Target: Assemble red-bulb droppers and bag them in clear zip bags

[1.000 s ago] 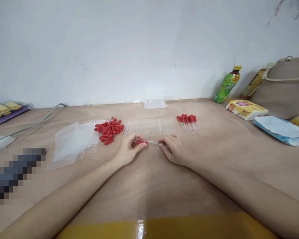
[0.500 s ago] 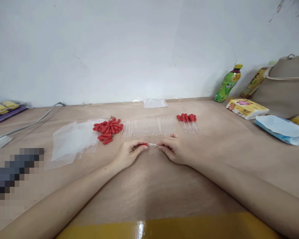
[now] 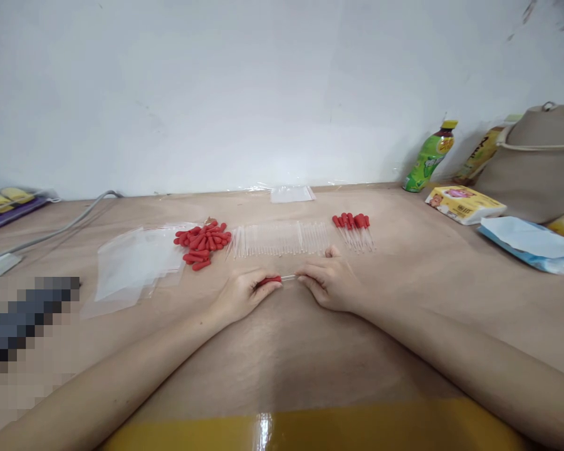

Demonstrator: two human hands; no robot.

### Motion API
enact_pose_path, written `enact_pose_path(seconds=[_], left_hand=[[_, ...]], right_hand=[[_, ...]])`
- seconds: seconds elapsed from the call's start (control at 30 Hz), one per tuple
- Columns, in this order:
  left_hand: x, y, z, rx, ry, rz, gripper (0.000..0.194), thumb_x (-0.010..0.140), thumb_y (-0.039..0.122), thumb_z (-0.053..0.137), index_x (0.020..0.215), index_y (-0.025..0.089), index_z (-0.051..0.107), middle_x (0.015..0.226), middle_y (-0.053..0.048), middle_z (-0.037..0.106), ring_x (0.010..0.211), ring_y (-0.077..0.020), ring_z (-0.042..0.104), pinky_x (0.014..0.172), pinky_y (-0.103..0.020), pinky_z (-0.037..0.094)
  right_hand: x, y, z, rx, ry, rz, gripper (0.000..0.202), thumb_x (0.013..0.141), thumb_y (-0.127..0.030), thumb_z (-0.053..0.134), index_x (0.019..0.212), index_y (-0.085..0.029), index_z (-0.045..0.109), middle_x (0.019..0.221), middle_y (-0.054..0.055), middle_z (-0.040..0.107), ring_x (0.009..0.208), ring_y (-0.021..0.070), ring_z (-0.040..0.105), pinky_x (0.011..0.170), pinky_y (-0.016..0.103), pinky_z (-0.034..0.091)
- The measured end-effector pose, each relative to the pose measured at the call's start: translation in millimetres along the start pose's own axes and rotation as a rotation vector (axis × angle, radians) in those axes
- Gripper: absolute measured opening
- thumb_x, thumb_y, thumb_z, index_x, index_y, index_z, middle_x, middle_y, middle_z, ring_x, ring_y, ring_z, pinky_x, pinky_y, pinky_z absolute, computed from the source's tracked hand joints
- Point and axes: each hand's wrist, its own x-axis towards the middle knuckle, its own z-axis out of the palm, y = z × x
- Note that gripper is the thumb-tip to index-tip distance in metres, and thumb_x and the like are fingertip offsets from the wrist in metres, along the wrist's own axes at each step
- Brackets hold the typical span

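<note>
My left hand (image 3: 251,291) pinches a red rubber dropper bulb (image 3: 273,280) between thumb and fingers. From the bulb's open end a thin clear glass dropper tube (image 3: 288,277) runs to my right hand (image 3: 326,280), whose thumb and fingers are closed on its other end. How deep the tube sits in the bulb is hidden. Beyond my hands lies a row of clear tubes (image 3: 282,240). To its left is a heap of loose red bulbs (image 3: 204,241); to its right, several droppers with red bulbs on them (image 3: 355,228) lie together.
Clear plastic bags (image 3: 126,263) lie left of the heap, another small bag (image 3: 292,194) by the wall. A grey cable (image 3: 70,224) crosses the left side. At right stand a green drink bottle (image 3: 430,156), a tissue pack (image 3: 465,203), a blue packet (image 3: 531,244) and a beige bag (image 3: 536,169).
The red bulb has tilted slightly and shows more between my left fingers. My right hand has shifted a little. The bulbs and tubes on the table lie as before.
</note>
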Motion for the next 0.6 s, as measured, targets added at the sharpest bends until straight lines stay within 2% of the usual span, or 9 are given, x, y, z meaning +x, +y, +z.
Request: enact_pose_path(seconds=[0.23,0.6], left_hand=[[-0.1,0.6,-0.1,0.015,-0.031,0.041,0.015,0.084,0.026,0.055,0.092,0.017,0.065,0.079,-0.002,0.069,0.066,-0.0121,0.061,0.061,-0.022,0.047],[-0.9,0.7,1.5,0.038,-0.010,0.025,0.016,0.083,0.027,0.056,0.090,0.017,0.066,0.075,-0.002,0.069,0.063,-0.0119,0.062,0.059,-0.022,0.047]], right_hand=[[0.3,-0.9,8.4,0.033,-0.041,0.007,0.020,0.085,-0.019,0.041,0.084,-0.017,0.061,0.069,0.001,0.067,0.058,0.0113,0.051,0.069,0.031,0.020],[6.8,-6.0,11.8,0.001,-0.169,0.059,0.029,0.088,-0.022,0.036,0.072,-0.015,0.058,0.064,0.001,0.063,0.051,0.0098,0.039,0.069,0.030,0.020]])
